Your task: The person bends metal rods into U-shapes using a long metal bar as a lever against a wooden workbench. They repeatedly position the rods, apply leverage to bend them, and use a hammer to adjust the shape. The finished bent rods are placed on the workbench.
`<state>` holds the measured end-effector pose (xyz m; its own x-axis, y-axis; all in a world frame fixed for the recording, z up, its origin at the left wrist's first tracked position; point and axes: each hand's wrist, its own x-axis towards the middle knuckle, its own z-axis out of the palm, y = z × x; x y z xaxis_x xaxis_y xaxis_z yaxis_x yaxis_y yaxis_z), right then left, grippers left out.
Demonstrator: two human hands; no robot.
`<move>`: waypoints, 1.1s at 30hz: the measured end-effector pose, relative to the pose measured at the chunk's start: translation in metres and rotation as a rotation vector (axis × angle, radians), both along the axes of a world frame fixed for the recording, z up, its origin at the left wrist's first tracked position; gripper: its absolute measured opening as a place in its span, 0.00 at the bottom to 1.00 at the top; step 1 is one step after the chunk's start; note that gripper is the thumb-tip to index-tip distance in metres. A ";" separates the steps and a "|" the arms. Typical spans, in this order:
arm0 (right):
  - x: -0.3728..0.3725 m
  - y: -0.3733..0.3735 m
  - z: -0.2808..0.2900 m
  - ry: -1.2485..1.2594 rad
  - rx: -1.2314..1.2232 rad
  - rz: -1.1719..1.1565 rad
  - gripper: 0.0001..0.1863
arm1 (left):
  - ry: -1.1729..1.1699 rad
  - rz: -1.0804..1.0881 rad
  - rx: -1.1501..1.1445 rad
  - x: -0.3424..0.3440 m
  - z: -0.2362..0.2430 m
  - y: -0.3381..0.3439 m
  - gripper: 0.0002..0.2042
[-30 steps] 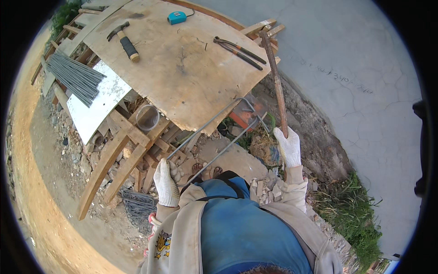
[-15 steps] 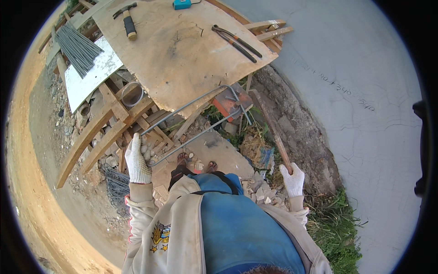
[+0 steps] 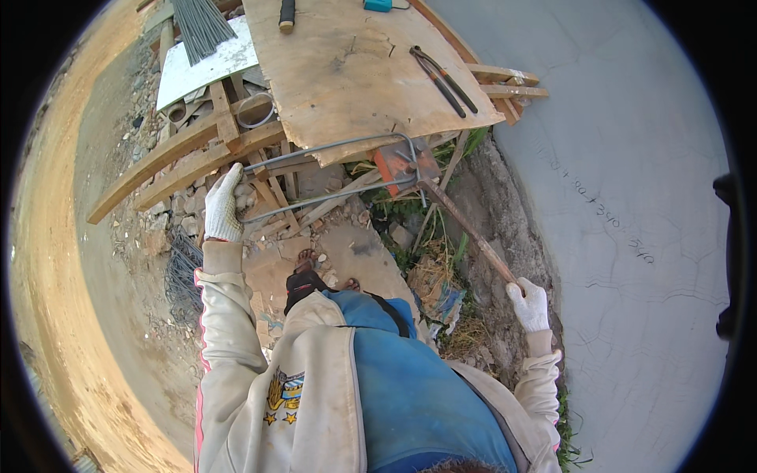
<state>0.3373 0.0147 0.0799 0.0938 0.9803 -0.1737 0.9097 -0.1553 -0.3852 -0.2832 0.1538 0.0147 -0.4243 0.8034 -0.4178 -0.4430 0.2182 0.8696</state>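
Note:
My left hand (image 3: 225, 206), in a white knit glove, is closed around the end of a thin grey steel rod (image 3: 330, 147) bent into a long open loop. The loop's bent corners lie over a reddish-orange metal block (image 3: 404, 167) at the near right edge of the plywood. My right hand (image 3: 529, 306), also gloved, grips the near end of a rusty metal bar (image 3: 471, 229). The bar slants up and left, its far end at the rod's corner by the block. Whether the bar's tip hooks the rod is too small to tell.
On the plywood sheet (image 3: 355, 83) lie pincers (image 3: 444, 81) with dark handles, a hammer (image 3: 287, 16) and a teal tape measure (image 3: 378, 5). Cut rods (image 3: 203, 30) rest on a white board (image 3: 207, 69) at left. Curved timbers (image 3: 158, 167), rubble and a grey wall (image 3: 615, 158) surround me.
The bar's far end has come from beside the block to the rod's corner. The rod's free end no longer sticks out right of the block. My view has shifted.

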 end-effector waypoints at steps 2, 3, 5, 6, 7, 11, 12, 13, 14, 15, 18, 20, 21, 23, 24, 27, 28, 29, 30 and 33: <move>0.008 0.013 0.000 -0.002 0.031 0.046 0.30 | 0.029 0.039 -0.026 0.000 -0.004 0.000 0.14; 0.012 0.019 0.000 -0.015 0.031 0.065 0.30 | 0.028 0.037 -0.030 0.000 -0.006 0.001 0.14; 0.020 0.032 0.002 -0.044 0.021 0.085 0.31 | 0.040 0.055 -0.034 0.000 -0.007 0.002 0.14; 0.024 0.038 0.004 -0.060 0.037 0.121 0.31 | 0.030 0.054 -0.033 0.000 -0.008 0.003 0.14; 0.027 0.045 0.005 -0.080 0.043 0.140 0.31 | 0.021 0.048 -0.030 0.000 -0.008 0.003 0.14; 0.035 0.063 0.012 -0.142 0.062 0.173 0.31 | 0.055 0.047 -0.046 -0.001 -0.008 0.002 0.14; 0.036 0.066 0.013 -0.161 0.068 0.175 0.31 | 0.043 0.050 -0.038 -0.001 -0.008 0.001 0.14; 0.036 0.069 0.014 -0.164 0.069 0.183 0.30 | 0.041 0.058 -0.041 -0.001 -0.008 0.001 0.15; 0.037 0.072 0.015 -0.171 0.069 0.187 0.30 | 0.039 0.064 -0.046 -0.001 -0.009 0.002 0.15; 0.037 0.074 0.016 -0.190 0.055 0.181 0.30 | 0.041 0.063 -0.036 -0.001 -0.010 0.002 0.15; 0.039 0.083 0.019 -0.196 0.070 0.200 0.29 | 0.054 0.052 -0.018 -0.003 -0.012 0.004 0.15; 0.040 0.088 0.021 -0.194 0.075 0.219 0.29 | 0.065 0.047 -0.038 -0.005 -0.014 0.003 0.15; 0.040 0.089 0.022 -0.195 0.078 0.224 0.29 | 0.063 0.033 -0.034 -0.007 -0.015 0.004 0.15; 0.040 0.091 0.022 -0.205 0.071 0.220 0.28 | 0.071 0.031 -0.060 -0.008 -0.017 0.004 0.15; 0.040 0.091 0.022 -0.214 0.057 0.215 0.28 | 0.066 0.024 -0.035 -0.009 -0.018 0.004 0.16; 0.039 0.094 0.021 -0.196 0.059 0.218 0.28 | 0.078 0.034 -0.027 -0.009 -0.020 0.004 0.16; 0.039 0.095 0.020 -0.181 0.067 0.230 0.28 | 0.082 0.037 -0.022 -0.010 -0.021 0.004 0.16; 0.040 0.098 0.020 -0.176 0.071 0.235 0.28 | 0.086 0.039 -0.016 -0.010 -0.021 0.004 0.16; 0.040 0.099 0.020 -0.166 0.069 0.235 0.28 | 0.088 0.022 -0.019 -0.010 -0.021 0.004 0.16; 0.042 0.102 0.019 -0.200 0.061 0.234 0.28 | 0.094 -0.007 -0.021 -0.011 -0.020 0.004 0.16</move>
<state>0.3798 0.1162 0.0993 -0.1096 0.9873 -0.1146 0.9765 0.0855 -0.1977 -0.2946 0.1577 -0.0057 -0.4565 0.7980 -0.3934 -0.3581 0.2399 0.9023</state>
